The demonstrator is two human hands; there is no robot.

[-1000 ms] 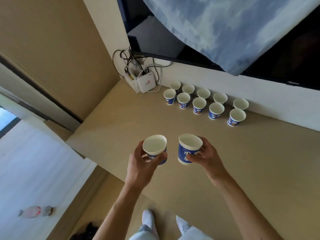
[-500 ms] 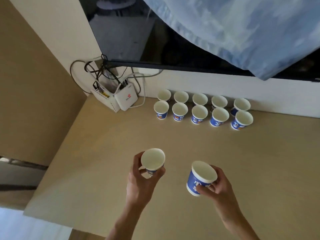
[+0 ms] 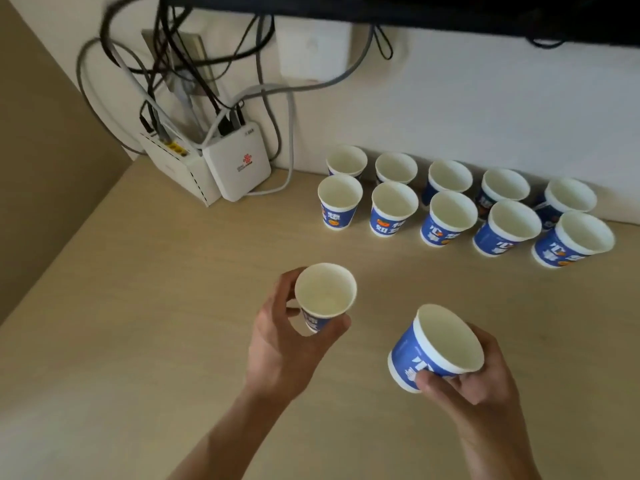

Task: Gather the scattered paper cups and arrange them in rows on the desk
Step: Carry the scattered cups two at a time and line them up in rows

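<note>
Against the views of a second and half a second ago, the bench (image 3: 156, 306) is found to have been approached: the arranged cups are now shown larger, at right of centre. Over that interval both hands have been carried forward above the bench, each with its cup retained. The left hand (image 3: 284, 344) is recorded at lower centre, thumb and fingers curled round the lower wall of the left cup (image 3: 325, 294), which is held nearly upright, mouth to the camera. The right hand (image 3: 478, 386) is recorded at lower right, gripping the right cup (image 3: 434, 346) near its base; this cup is tilted, mouth toward the upper right. Both cups appear to be held clear of the bench surface. Ten cups are counted against the wall (image 3: 485, 116), five in the back row (image 3: 450, 176) and five in the front row (image 3: 450, 220); it is judged that a third row is to be begun in front of these. The cups are seen to be white inside, with rolled white rims and blue printed walls bearing white characters and orange marks; no dents are observed. A white router (image 3: 237, 161) and cables (image 3: 291, 133) are noted at upper left, beside the rows.
</note>
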